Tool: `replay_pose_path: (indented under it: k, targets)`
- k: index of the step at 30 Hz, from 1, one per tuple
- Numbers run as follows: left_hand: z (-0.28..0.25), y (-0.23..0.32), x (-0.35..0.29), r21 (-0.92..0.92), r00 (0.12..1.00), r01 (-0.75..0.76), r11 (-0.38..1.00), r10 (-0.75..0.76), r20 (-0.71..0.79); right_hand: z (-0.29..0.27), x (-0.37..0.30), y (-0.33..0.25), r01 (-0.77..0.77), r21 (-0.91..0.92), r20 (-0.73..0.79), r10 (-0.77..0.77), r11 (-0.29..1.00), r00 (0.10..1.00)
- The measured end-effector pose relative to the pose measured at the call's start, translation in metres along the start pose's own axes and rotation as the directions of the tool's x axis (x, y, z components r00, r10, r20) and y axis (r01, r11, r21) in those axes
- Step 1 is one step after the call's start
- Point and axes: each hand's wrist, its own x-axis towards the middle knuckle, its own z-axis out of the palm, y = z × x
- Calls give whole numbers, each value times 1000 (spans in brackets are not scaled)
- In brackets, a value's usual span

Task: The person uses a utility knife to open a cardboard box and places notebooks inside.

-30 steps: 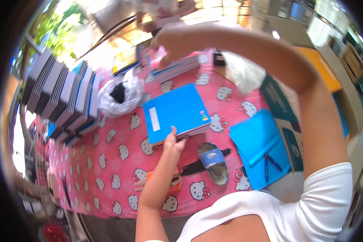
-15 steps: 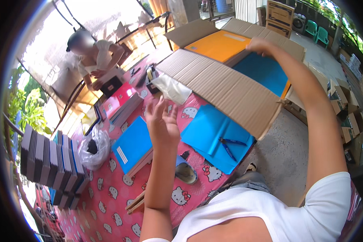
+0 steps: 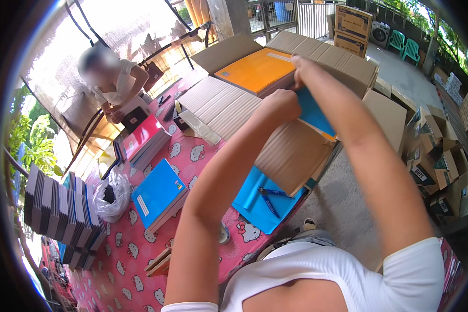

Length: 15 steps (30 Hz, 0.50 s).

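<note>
A large open cardboard box [image 3: 229, 99] holds a stack of orange notebooks [image 3: 252, 70] beside blue ones [image 3: 316, 112]. My right hand [image 3: 300, 72] has its fingers bent over the right edge of the orange stack. Close by, my left hand [image 3: 285, 106] is curled at the stack's near corner, over the box's near flap; its fingertips are hidden. On the table a blue-covered notebook stack [image 3: 160, 190] lies left of my left forearm. Under the near flap, blue plastic sheets [image 3: 255, 208] carry blue-handled pliers [image 3: 269, 200].
A pink patterned cloth covers the table [image 3: 135, 249]. Stacks of dark-edged notebooks [image 3: 62, 208], a plastic bag [image 3: 112, 195] and pink notebooks [image 3: 145, 140] stand left. Across the table another person [image 3: 114, 83] handles a black-and-white item. Cartons [image 3: 426, 166] lie on the right.
My left hand has moved from above the table, fingers spread, to the box and curled. My right hand remains at the orange stack. The view has shifted slightly.
</note>
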Motion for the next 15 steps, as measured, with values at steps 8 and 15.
replay_pose_path:
  k: [8,15]
  targets:
    - [48,-12,52,-363,980,-10,932,81,183,32,22,-1,45,164,-72,-33,986,997]
    - [9,3,21,-104,949,-123,987,148,278,42,20,10,74,217,-75,-59,973,995]
